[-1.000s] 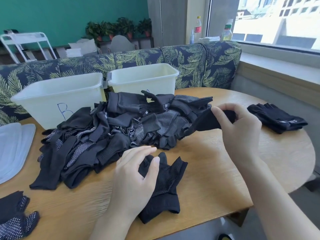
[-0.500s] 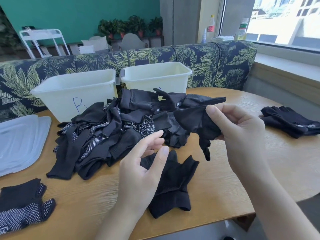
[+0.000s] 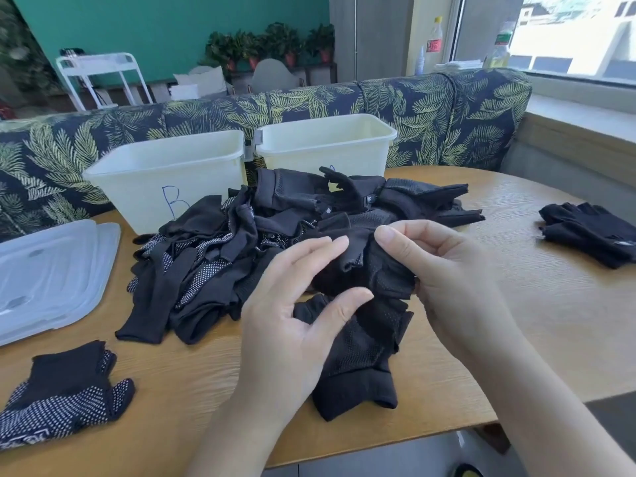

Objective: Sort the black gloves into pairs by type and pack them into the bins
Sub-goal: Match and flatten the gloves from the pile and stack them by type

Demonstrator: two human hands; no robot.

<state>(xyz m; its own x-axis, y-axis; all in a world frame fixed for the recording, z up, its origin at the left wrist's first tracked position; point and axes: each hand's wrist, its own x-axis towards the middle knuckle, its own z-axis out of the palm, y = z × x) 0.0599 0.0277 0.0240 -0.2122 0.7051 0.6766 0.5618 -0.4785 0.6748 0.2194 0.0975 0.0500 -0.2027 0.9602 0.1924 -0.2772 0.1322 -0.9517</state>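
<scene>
A heap of black gloves (image 3: 220, 256) lies mid-table in front of two cream bins, one marked B (image 3: 165, 177) and another (image 3: 327, 146) to its right. My right hand (image 3: 444, 270) pinches a black mesh glove (image 3: 375, 270) held above the table. My left hand (image 3: 296, 321) reaches to that glove with fingers spread, fingertips at its cuff and thumb under it. A second mesh glove (image 3: 358, 366) lies flat on the table below my hands.
A dotted-palm glove pair (image 3: 65, 394) lies at the near left, and a fingerless pair (image 3: 592, 232) at the far right. Clear plastic lids (image 3: 48, 277) are stacked at left. A leaf-print sofa (image 3: 447, 108) backs the round wooden table (image 3: 550, 321).
My right hand pulled the mesh glove out of the heap and brought it toward me. My left hand lifted off the flat glove and rose to meet the held one.
</scene>
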